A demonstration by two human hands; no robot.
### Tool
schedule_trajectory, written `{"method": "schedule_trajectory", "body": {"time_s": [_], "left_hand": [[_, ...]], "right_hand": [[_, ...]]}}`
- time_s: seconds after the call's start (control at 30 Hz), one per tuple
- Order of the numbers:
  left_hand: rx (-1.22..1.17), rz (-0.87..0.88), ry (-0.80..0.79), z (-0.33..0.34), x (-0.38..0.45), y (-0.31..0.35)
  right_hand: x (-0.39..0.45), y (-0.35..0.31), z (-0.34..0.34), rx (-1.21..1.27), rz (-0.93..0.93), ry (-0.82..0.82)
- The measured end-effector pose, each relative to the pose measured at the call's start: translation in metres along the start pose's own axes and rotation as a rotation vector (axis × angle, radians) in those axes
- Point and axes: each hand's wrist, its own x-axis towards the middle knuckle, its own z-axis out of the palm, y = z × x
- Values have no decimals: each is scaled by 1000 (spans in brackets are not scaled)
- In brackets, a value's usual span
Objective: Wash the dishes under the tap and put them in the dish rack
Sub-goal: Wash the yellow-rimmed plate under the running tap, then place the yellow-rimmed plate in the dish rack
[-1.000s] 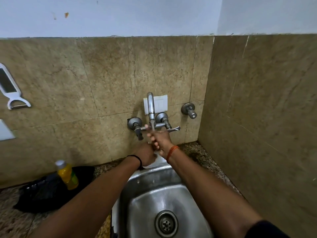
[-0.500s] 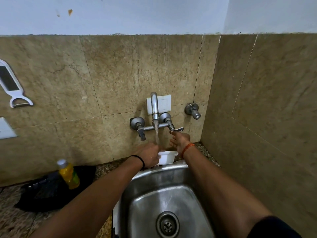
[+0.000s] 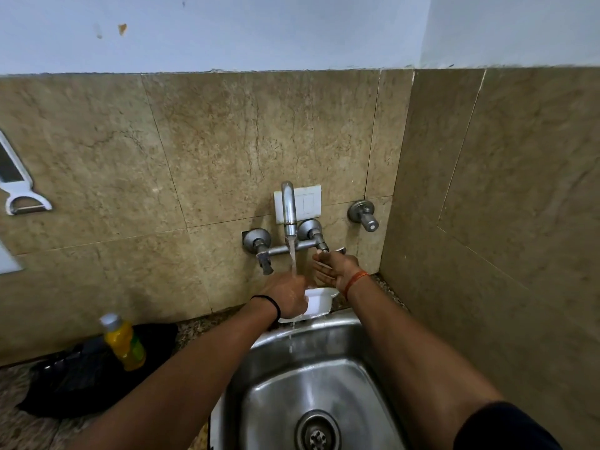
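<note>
Water runs from the chrome wall tap (image 3: 289, 209) onto the left hand (image 3: 287, 295), which grips a small white plastic bowl (image 3: 318, 300) over the back rim of the steel sink (image 3: 324, 384). The right hand (image 3: 337, 267) hovers open-fingered by the tap lever. Rinsing has barely begun; no dish rack shows.

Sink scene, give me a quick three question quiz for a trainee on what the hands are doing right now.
1. True or false: water is running from the tap.
2. Which hand holds the white container? A) left B) right
3. Fill in: the bottle on the counter beside the sink is ____ in colour.

Key:
1. True; the stream lands on the left hand.
2. A; the right hand is open near the tap handle.
3. Yellow.
</note>
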Motion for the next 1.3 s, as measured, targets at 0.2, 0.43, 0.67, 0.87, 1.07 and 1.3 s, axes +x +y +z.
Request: {"method": "schedule_trajectory", "body": {"time_s": [0.2,0.43,0.67,0.87,1.07,1.3], "left_hand": [[-63,-36,39,0,-1,-1],[-111,-15,138,10,-17,-11],[-125,-94,201,16,-36,-14],[-77,-4,367,19,-78,0],[-279,35,177,38,-132,-21],[-291,-24,122,51,-179,-68]], "right_hand": [[2,-3,-4,-215,-131,143],[-5,8,5,-1281,-695,515],[-25,18,-9,-1086,-359,203],[-56,44,-6,-384,238,-416],[-76,79,15,-659,-114,-268],[-73,106,1,-1453,-741,315]]}}
